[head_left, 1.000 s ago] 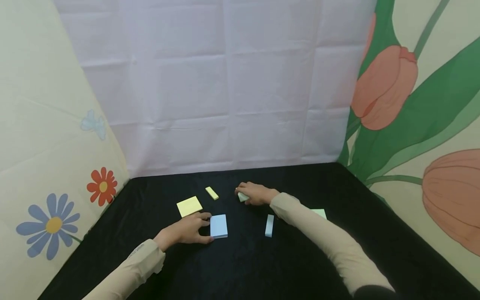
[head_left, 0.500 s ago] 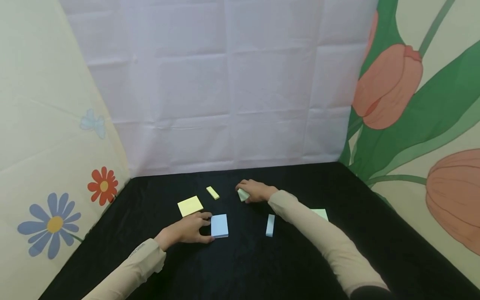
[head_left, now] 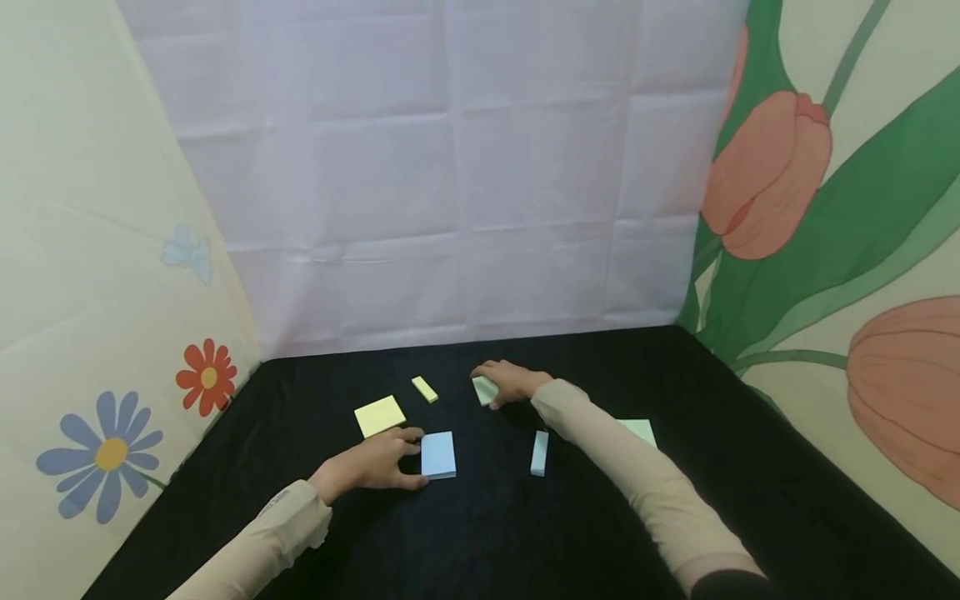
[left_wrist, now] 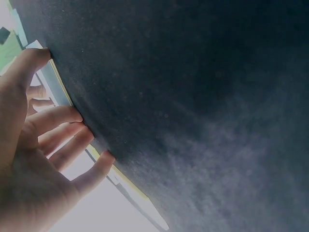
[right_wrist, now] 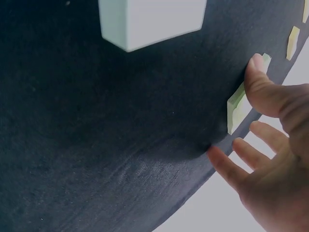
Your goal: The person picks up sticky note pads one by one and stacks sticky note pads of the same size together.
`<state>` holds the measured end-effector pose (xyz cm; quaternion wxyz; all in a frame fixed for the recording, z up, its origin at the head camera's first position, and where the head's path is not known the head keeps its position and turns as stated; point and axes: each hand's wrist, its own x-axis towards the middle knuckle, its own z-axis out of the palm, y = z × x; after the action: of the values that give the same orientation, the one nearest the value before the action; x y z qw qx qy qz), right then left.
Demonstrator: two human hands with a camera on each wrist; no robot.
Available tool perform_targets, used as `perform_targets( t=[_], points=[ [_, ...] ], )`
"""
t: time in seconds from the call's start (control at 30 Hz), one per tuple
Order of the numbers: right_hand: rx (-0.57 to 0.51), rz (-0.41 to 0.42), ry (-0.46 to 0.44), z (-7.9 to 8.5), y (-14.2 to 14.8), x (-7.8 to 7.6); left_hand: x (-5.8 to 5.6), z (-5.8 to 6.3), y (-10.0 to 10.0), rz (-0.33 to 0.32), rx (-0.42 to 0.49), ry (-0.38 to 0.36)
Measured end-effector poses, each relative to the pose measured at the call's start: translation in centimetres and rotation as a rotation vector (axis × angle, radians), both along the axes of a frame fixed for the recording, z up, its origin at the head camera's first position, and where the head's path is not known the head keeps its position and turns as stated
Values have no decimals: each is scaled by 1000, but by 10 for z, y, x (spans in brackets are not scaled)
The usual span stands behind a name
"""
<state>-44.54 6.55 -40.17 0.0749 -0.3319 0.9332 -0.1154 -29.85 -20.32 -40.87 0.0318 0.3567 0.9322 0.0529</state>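
My left hand (head_left: 378, 460) grips the left side of a blue sticky note pad (head_left: 438, 455) that lies on the black cloth. Its thumb is at the near corner and its index finger at the far one. In the left wrist view the thumb and index finger span the edge of that pad (left_wrist: 57, 84). Farther back, my right hand (head_left: 512, 382) holds a small pale green sticky note pad (head_left: 484, 391) by thumb and fingers. The right wrist view has the thumb pressed along this green pad (right_wrist: 236, 110), with the other fingers behind it and partly spread.
A yellow sticky note pad (head_left: 379, 415) lies just beyond my left hand, with a narrow yellow pad (head_left: 424, 388) farther back. A narrow blue pad (head_left: 539, 452) lies right of centre. My right forearm partly covers a green pad (head_left: 639, 430). A white cloth (head_left: 465, 208) hangs behind.
The small green pad in my right hand has turned slightly, showing more of its face. My left hand and the blue pad keep their place.
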Motion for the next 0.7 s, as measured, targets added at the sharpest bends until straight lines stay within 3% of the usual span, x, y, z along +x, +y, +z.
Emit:
perform_targets(
  t=[0.7],
  points=[
    [8, -16, -74, 4, 0, -3, -4, -3, -2, 4, -6, 5]
  ],
)
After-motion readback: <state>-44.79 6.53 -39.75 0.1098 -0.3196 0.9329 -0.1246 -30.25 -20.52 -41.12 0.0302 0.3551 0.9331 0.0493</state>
